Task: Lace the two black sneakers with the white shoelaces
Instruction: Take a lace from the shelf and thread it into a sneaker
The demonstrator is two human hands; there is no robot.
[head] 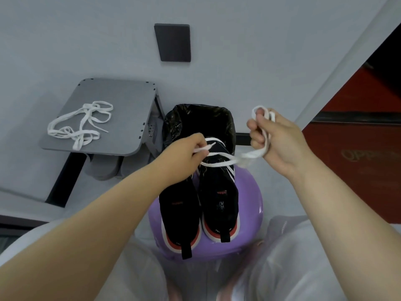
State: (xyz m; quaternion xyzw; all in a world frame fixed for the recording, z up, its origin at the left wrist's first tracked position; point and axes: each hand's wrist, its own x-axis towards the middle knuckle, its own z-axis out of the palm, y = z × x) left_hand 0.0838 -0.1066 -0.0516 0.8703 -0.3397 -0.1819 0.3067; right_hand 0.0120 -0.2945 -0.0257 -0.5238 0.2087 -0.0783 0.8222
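Observation:
Two black sneakers stand side by side on a purple stool (249, 216), heels toward me: the left sneaker (180, 209) and the right sneaker (219, 192). A white shoelace (219, 161) stretches across the front of the right sneaker. My left hand (184, 153) pinches one end of it above the shoes. My right hand (275, 137) grips the other part, bunched in loops between its fingers. A second white shoelace (80, 122) lies loose on a grey stool (121, 101) at the left.
A bin lined with a black bag (173, 124) stands just beyond the sneakers. A dark grey rectangular pad (173, 42) lies on the light floor farther away. A red and black surface (358, 137) fills the right side. My legs in light trousers are below.

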